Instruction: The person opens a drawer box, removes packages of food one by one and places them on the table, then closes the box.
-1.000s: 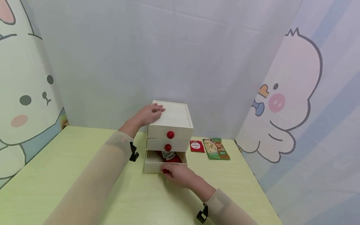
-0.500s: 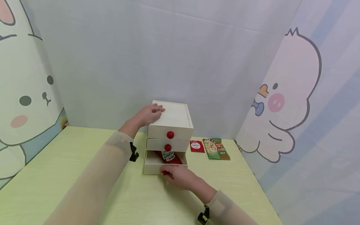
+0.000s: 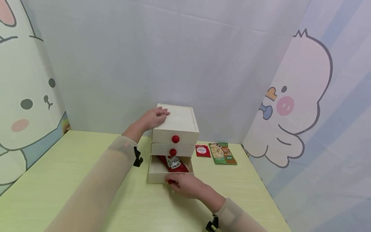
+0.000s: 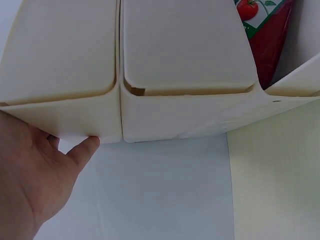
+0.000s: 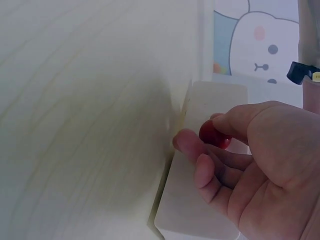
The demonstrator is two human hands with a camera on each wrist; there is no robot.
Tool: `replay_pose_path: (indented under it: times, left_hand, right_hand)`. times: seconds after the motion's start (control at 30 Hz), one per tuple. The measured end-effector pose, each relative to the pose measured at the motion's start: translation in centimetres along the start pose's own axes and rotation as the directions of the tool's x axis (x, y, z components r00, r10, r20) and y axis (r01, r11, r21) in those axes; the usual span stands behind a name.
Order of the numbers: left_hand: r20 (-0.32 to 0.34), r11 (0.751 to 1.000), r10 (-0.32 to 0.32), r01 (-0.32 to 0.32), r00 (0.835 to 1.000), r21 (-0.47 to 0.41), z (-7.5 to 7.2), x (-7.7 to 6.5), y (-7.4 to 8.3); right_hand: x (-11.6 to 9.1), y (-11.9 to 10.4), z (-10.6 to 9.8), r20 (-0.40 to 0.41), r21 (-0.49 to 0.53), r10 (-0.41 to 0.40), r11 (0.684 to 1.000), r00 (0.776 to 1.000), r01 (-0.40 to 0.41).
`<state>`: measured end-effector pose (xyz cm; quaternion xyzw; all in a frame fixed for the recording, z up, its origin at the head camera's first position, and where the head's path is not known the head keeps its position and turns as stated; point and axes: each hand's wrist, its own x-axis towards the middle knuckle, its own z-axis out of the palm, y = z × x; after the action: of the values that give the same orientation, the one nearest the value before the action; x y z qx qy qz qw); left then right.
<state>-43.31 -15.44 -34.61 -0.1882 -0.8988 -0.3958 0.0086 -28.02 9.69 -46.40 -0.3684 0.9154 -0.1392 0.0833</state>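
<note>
A white three-drawer cabinet point(image 3: 179, 119) stands at the back of the table. My left hand point(image 3: 152, 118) rests on its top at the left edge; in the left wrist view its thumb point(image 4: 86, 151) touches the side wall. The bottom drawer point(image 3: 155, 178) is pulled out, and my right hand point(image 3: 185, 184) pinches its red knob point(image 5: 215, 135) between thumb and fingers. Inside that drawer lies a red Heinz ketchup pouch point(image 3: 176, 165), its back end hidden under the middle drawer point(image 3: 185, 149). The upper two drawers are in, each with a red knob.
Right of the cabinet, a small red sachet point(image 3: 203, 150) and a green-brown food packet point(image 3: 222, 153) lie flat on the pale table point(image 3: 130, 206). A grey-white curtain point(image 3: 116, 64) hangs right behind the cabinet.
The bottom drawer has slid farther out toward me with my right hand on its knob, showing more of the ketchup pouch. My left hand has stayed in place.
</note>
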Motion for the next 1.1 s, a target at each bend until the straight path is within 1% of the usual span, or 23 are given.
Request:
replay_pose_path:
  times: [0.37,0.6,0.83,1.1]
  left_hand:
    - [0.01,1.0,-0.008,0.008,1.0,-0.019,-0.1,0.0,0.1]
    - [0.006,1.0,-0.008,0.008,1.0,-0.017,0.0,0.0,0.0]
    - [0.003,1.0,-0.014,0.014,1.0,-0.026,0.1,-0.2,0.1]
    - [0.001,1.0,-0.008,0.008,1.0,-0.014,0.0,-0.2,0.1]
  right_hand:
    - [-0.9,-0.9,0.0,0.043,0.02,0.015,1.0,0.999,-0.016]
    - [-1.4,-1.2,0.3,0.052,0.015,0.012,1.0,0.999,-0.013]
    - [-2.0,-1.6,0.4,0.045,0.011,-0.014,1.0,0.999,0.014]
    - [-2.3,-1.9,0.4,0.056,0.022,-0.011,1.0,0.998,0.01]
